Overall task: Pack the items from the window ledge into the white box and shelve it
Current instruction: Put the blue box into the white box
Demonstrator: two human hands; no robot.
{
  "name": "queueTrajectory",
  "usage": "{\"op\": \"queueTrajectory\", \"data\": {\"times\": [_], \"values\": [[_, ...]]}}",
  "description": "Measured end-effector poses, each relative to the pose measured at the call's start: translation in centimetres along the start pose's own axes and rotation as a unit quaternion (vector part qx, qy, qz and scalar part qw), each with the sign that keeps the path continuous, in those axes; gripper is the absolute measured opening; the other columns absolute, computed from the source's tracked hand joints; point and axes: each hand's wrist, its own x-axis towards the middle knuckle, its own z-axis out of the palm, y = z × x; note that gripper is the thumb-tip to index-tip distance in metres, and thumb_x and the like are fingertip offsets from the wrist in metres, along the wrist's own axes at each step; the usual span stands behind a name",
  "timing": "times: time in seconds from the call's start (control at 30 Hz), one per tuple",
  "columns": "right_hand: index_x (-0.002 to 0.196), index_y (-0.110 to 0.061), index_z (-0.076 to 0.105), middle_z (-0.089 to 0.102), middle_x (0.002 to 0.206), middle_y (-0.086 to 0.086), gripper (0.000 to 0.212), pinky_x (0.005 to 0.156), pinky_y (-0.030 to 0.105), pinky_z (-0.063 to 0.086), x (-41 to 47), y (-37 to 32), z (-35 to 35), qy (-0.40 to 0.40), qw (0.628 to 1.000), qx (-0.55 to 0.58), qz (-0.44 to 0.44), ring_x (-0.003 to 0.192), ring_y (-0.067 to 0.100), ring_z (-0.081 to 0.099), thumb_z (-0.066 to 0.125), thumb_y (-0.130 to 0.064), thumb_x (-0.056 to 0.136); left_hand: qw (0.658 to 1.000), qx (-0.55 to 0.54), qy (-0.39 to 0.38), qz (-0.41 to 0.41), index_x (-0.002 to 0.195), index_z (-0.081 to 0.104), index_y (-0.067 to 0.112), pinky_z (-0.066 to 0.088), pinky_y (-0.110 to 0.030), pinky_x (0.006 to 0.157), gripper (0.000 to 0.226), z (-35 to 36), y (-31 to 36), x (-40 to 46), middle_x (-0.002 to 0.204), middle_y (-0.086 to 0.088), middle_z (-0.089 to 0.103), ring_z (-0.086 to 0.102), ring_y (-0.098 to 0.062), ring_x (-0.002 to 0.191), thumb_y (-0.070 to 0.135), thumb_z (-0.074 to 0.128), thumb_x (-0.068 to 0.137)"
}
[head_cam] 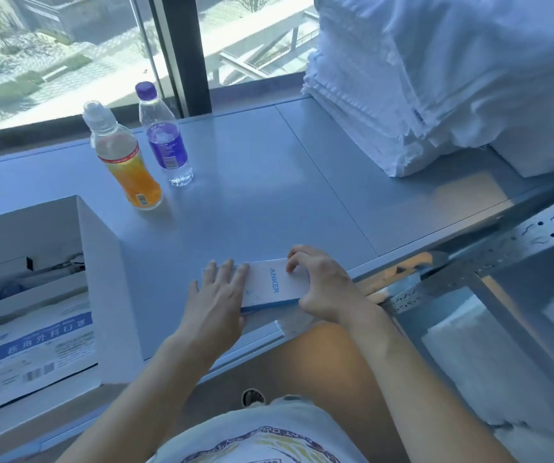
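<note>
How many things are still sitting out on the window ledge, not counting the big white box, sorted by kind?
Bottles: 2, the orange-label bottle and the purple-label bottle
Small flat boxes: 1, the Anker box, with the left hand and right hand on it
Stacks of white linen: 1, the folded white stack
Total: 4

I see a flat white Anker carton (270, 285) lying low in the centre of the frame on the grey window ledge (268, 182), its blue lettering facing up. Upper left stand two upright bottles just beside each other: an orange drink bottle (123, 158) and a purple-labelled water bottle (163, 135). At the left edge sits the open white box (101, 262), a blue-printed packet (38, 349) lying inside.
</note>
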Motion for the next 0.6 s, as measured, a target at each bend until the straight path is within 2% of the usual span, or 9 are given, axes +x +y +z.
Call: {"op": "queueTrajectory", "data": {"times": [0.2,0.3,0.47,0.6], "values": [[0.111,-0.028,0.056,0.047,0.127,-0.016,0.055,0.091,0.026,0.048,-1.4,0.9,-0.4,-0.001,1.000,-0.009,-0.001,0.116,0.013,0.048,0.064,0.001,0.066,0.999,-0.014,0.023,0.025,0.159,0.018,0.021,0.041,-0.041,0.105,0.083,0.7,0.4,1.0,0.152,0.000,0.035,0.032,-0.027,0.140,0.022,0.064,0.089],[0.112,-0.029,0.054,0.049,0.128,-0.013,0.053,0.091,0.030,0.048,-1.5,1.0,-0.6,-0.006,1.000,-0.018,-0.005,0.117,0.015,0.049,0.072,-0.007,0.068,0.999,-0.005,0.033,0.034,0.159,0.016,0.020,0.042,-0.040,0.106,0.085,0.6,0.6,1.0,0.152,0.000,0.034,0.032,-0.027,0.139,0.027,0.066,0.091],[0.111,-0.031,0.057,0.050,0.125,-0.018,0.055,0.084,0.020,0.043,-1.3,-0.3,-2.3,0.021,0.999,-0.006,-0.035,0.116,0.010,0.049,0.076,-0.008,0.064,0.996,-0.011,0.073,0.047,0.160,0.014,0.021,0.037,-0.039,0.111,0.094,-1.0,0.3,-0.6,0.154,0.000,0.031,0.028,-0.027,0.140,0.036,0.073,0.090],[0.111,-0.034,0.061,0.049,0.123,-0.024,0.057,0.081,0.009,0.037,-0.8,-3.5,-4.4,0.056,0.995,-0.006,-0.087,0.115,0.006,0.049,0.076,-0.007,0.063,0.984,-0.070,0.154,0.055,0.155,0.035,0.021,0.044,-0.044,0.107,0.093,-4.8,-1.2,-2.9,0.145,0.000,0.044,0.038,-0.027,0.134,0.026,0.086,0.078]]}}
